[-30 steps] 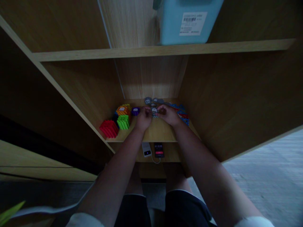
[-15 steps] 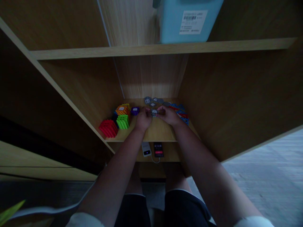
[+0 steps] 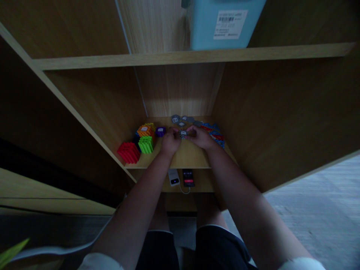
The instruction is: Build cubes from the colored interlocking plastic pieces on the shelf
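A small stack of grey, notched pieces [image 3: 183, 134] with a pale marking on top stands on the middle shelf between my hands. My left hand [image 3: 171, 141] grips it from the left, fingers curled against its side. From the right, my right hand [image 3: 200, 137] pinches it with thumb and fingers. Behind the stack lie several flat grey gear-like discs [image 3: 176, 119]. Just left of my left hand is a purple block of the same ridged sort [image 3: 160, 131]. Blue and red pieces [image 3: 216, 134] lie beyond my right hand, which partly covers them.
On the shelf's left are ridged blocks in red [image 3: 128, 152], green [image 3: 146, 144] and orange [image 3: 144, 130]. A blue bin [image 3: 222, 28] sits on the upper shelf [image 3: 157, 59]. Below, a white device [image 3: 173, 177] and a phone [image 3: 188, 178] lie by a cable [image 3: 184, 192].
Hardly anything differs. Both hands stay at the grey stack with only tiny finger shifts, and the view has tilted very slightly.
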The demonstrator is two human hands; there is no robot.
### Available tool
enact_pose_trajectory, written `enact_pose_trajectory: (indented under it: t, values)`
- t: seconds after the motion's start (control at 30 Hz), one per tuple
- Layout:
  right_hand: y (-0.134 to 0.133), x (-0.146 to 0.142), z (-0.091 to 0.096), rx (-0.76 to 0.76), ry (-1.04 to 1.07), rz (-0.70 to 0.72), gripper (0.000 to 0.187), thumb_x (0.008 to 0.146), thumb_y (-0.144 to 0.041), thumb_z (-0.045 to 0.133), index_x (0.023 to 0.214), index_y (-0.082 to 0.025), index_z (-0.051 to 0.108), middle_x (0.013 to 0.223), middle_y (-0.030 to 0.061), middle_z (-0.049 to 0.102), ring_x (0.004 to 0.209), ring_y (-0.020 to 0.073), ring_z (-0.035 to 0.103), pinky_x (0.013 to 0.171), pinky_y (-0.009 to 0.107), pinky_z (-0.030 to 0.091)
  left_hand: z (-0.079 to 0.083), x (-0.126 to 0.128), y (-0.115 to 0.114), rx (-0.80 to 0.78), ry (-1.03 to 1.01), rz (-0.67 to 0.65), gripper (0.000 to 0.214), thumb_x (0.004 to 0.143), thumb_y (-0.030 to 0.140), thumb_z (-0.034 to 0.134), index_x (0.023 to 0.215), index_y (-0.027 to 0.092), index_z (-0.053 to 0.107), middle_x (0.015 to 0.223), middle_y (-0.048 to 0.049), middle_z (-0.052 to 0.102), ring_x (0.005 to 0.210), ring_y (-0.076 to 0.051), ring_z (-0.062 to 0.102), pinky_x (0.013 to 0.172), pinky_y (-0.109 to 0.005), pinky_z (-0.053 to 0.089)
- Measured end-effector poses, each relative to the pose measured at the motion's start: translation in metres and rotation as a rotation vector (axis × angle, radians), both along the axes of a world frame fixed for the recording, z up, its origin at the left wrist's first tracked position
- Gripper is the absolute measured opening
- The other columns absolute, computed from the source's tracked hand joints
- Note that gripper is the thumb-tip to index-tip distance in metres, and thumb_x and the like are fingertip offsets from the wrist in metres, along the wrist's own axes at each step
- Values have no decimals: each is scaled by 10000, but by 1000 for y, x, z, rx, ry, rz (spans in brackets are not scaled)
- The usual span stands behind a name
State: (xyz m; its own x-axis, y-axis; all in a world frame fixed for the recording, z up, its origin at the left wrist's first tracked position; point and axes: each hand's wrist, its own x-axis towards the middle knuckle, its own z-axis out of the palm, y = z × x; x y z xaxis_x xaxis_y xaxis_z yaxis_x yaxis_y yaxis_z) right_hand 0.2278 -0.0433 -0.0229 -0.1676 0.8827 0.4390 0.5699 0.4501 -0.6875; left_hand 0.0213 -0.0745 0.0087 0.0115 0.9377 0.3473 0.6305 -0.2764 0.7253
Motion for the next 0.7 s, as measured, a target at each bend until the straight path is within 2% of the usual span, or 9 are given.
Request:
enact_pose_trajectory:
  t: [0.7]
  values:
    - [-1, 1, 0, -30, -24, -13, 297, 856, -346, 859, 1111, -269, 728, 1134, 41, 814, 1046, 256, 763, 990, 437, 605, -3, 0, 2, -11, 44, 4, 191, 1048, 131, 563, 1172, 227, 673, 1209, -89, 831, 1122, -221, 788, 1010, -308, 574]
